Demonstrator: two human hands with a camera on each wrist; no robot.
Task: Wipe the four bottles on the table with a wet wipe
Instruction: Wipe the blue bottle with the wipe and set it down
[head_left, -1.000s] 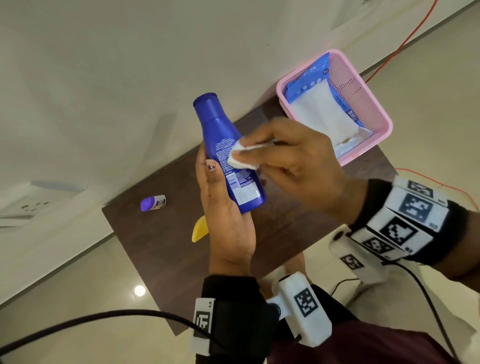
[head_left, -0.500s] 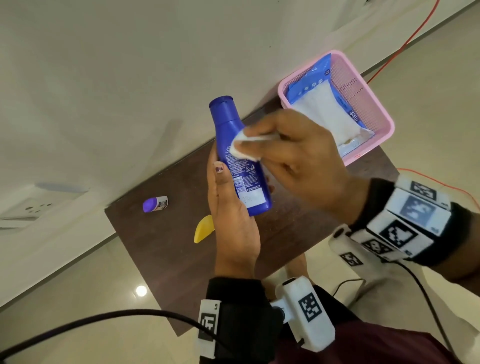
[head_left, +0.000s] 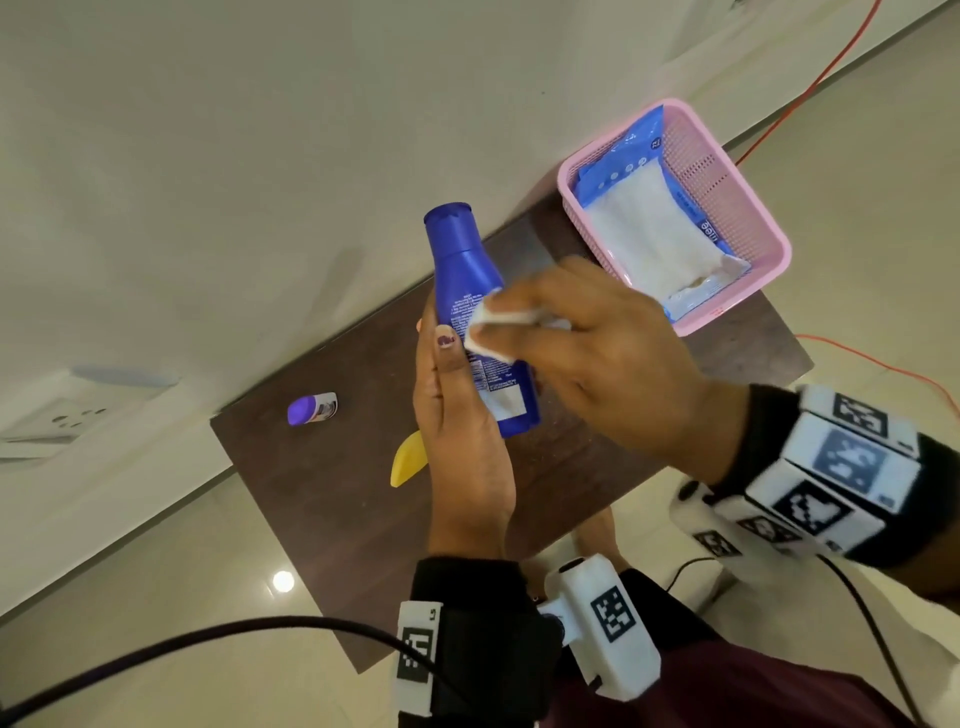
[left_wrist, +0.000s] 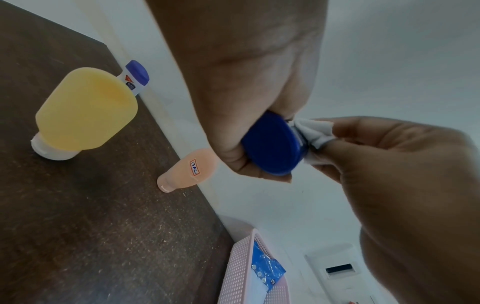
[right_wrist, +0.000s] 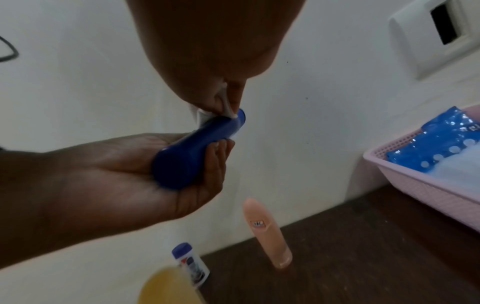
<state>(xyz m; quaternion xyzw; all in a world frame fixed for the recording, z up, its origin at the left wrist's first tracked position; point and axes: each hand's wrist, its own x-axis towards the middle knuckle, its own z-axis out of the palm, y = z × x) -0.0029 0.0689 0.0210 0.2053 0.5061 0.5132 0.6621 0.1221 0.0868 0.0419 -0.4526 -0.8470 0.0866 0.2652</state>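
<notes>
Here the left hand (head_left: 462, 441) grips the blue bottle (head_left: 470, 301) above the table (head_left: 322, 499), while the right hand (head_left: 613, 358) pinches a folded wet wipe (head_left: 488, 332) against its label; contact looks likely, partly hidden.

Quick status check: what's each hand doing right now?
Left hand: grips the blue lotion bottle, lifted off the table.
Right hand: pinches the folded wet wipe against the bottle's side.
</notes>
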